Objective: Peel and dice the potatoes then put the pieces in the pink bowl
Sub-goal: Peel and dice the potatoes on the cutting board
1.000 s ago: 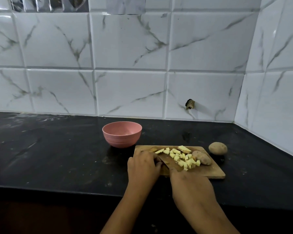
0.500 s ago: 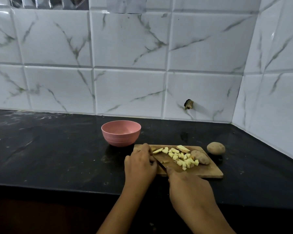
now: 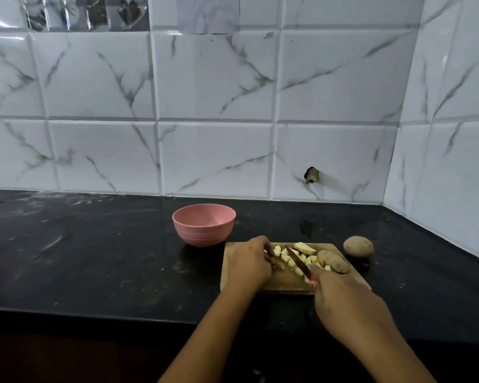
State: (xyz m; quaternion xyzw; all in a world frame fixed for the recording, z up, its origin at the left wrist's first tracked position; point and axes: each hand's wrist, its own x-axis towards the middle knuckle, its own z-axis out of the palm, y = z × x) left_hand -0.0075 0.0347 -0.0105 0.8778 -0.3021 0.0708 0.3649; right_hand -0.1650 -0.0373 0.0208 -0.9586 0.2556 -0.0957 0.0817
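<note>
- The black bench (image 3: 94, 258) carries everything: one board, one bowl, one knife and two whole potatoes.
- One wooden cutting board (image 3: 282, 283) lies near the front edge, and the dicing happens on it.
- The right hand (image 3: 343, 297) is wrapped around the handle of the knife (image 3: 297, 261), whose blade angles across the pile of cut pieces.
- The left hand (image 3: 249, 265) sits on the board's left side with its fingers curled down beside the pile. I cannot tell whether they pinch a piece.
- One pink bowl (image 3: 203, 225) stands just behind the board's left corner, and no pieces show inside it, so the transfer looks not yet done.
- Two potatoes have their skin on: the potato on the board (image 3: 333, 261) touches the pile, and the potato on the bench (image 3: 358, 246) sits just off the board's right corner. Both seem left to peel.
- The diced pieces (image 3: 277, 250) number a dozen or more, too small to count exactly, plus one larger uncut slab (image 3: 304, 247). I judge the task under halfway.
</note>
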